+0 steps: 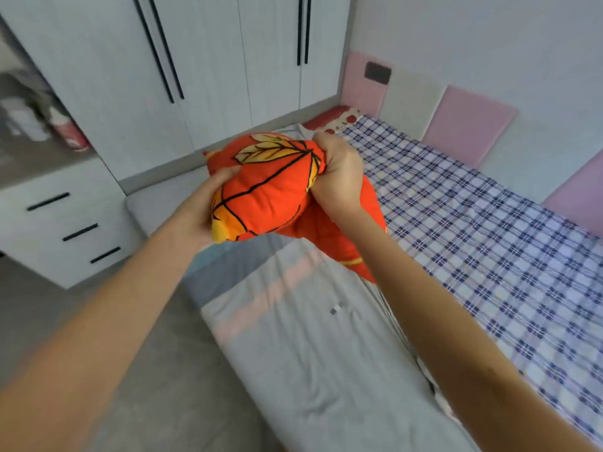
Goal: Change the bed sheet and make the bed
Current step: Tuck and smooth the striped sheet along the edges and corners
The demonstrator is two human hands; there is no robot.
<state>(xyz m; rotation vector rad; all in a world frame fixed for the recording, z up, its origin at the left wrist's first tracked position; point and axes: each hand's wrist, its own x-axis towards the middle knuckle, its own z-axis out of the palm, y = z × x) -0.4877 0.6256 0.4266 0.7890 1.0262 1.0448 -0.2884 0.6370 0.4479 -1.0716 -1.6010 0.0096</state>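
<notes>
A white wardrobe [212, 60] with long black handles fills the far wall, and the grey floor [39, 305] runs along its foot. The bed [156, 197] stretches from the lower right towards the far corner. A blue and white checked sheet [473, 239] lies flat over its top, and a grey cover [310, 353] with a pale pink band drapes down the near side. Pink and cream padded panels [466, 125] line the wall beside the bed. A white drawer unit [65, 216] with three black handles stands to the left.

Both bare arms reach forward over the near edge of the bed. Held up between them, above the edge of the bed, is an orange pillow [270, 190] printed with yellow leaves. The left hand [202, 207] cups its lower left side with the fingers curled under it. The right hand [336, 171] is clenched tight on a bunch of the fabric at the upper right corner, and loose orange cloth hangs below the wrist.

The pillow hides part of the bed behind it. A red and cream patterned cloth [323, 120] lies at the far corner of the bed. A dark switch plate [378, 73] sits on a pink panel. The shelf [39, 102] at the far left is too blurred to read.
</notes>
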